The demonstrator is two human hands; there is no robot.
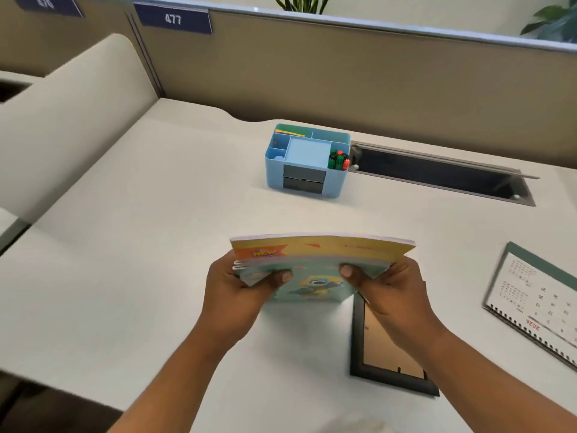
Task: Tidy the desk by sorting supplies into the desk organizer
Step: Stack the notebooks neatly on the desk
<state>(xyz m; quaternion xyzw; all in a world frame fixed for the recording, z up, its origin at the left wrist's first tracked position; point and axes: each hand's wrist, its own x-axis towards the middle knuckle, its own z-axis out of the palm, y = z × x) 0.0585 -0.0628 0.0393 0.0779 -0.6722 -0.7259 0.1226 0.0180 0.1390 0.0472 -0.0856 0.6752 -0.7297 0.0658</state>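
Both hands hold a small stack of notebooks (315,260) just above the white desk (140,245), tilted with the far edge up. The top cover is yellow and orange, and a teal one with a cartoon figure lies under it. My left hand (240,282) grips the stack's left side and my right hand (390,285) grips its right side, thumbs on top. Beyond the stack stands the light blue desk organizer (307,160), with green and red markers (338,160) in its right compartment and coloured paper (292,132) in the back left one.
A black picture frame (387,348) lies face down under my right wrist. A spiral desk calendar (537,304) lies at the right edge. An open cable tray (437,173) is sunk into the desk right of the organizer. Partition walls close the back and left.
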